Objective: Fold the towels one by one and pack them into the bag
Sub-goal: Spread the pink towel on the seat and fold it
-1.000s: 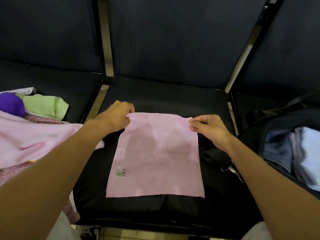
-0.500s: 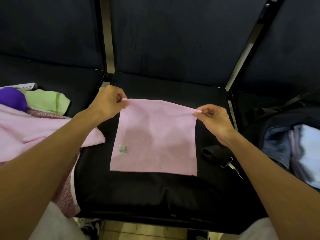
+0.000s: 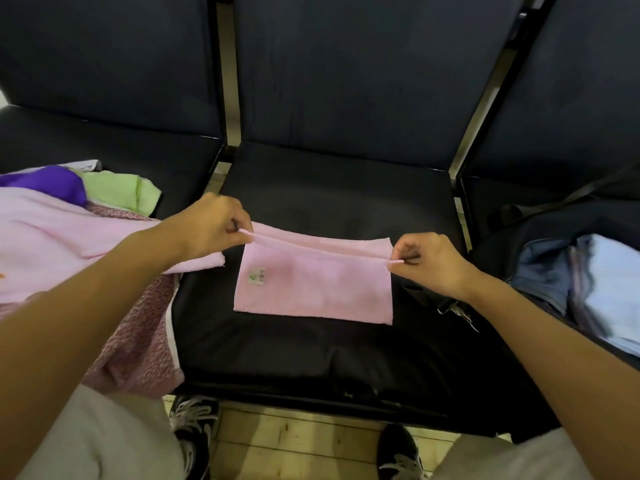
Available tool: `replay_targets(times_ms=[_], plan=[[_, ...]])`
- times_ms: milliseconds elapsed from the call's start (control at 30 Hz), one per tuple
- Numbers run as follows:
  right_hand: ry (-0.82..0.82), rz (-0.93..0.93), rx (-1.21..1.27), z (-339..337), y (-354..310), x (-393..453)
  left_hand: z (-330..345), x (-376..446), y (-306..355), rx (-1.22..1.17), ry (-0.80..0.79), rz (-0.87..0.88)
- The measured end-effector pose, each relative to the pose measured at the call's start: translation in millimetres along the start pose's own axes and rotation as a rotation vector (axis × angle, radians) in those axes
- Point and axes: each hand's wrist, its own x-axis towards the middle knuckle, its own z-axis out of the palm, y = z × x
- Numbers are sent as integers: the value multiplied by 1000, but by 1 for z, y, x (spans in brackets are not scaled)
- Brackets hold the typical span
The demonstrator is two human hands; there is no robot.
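Note:
A small pink towel [image 3: 315, 289] with a barcode label lies on the middle black seat [image 3: 329, 351], its raised edge doubled over the rest. My left hand [image 3: 211, 225] pinches the left corner of that edge, and my right hand [image 3: 429, 261] pinches the right corner. The edge is held taut between them, a little above the seat. A dark bag [image 3: 554, 230] stands open on the right seat with folded blue and grey towels [image 3: 602, 285] inside.
A heap of unfolded towels covers the left seat: a large pink one [image 3: 69, 247], a green one [image 3: 121, 190], a purple one [image 3: 52, 181] and a mottled pink one [image 3: 135, 341]. A bag strap clip [image 3: 457, 311] lies beside the pink towel. My shoes stand on the wooden floor below.
Both hands lifted the towel's far edge off the seat and brought it towards me, so the towel now lies doubled and looks about half as deep.

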Motion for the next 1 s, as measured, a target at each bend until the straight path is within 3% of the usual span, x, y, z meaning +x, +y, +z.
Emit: replay_targets(times_ms=[167,333,567,1000], plan=[[-141,-39,-351,15,-4,-15,27,-15,8,169,-120,97],[-192,-62,-506,23,-7,-22,44,-23,7,241,-276,67],[-278,-44,-494,29,-2,-26,56,-29,-3,323,-371,97],[-370,-32,-403,36,7,-30,63,-31,-5,251,-403,144]])
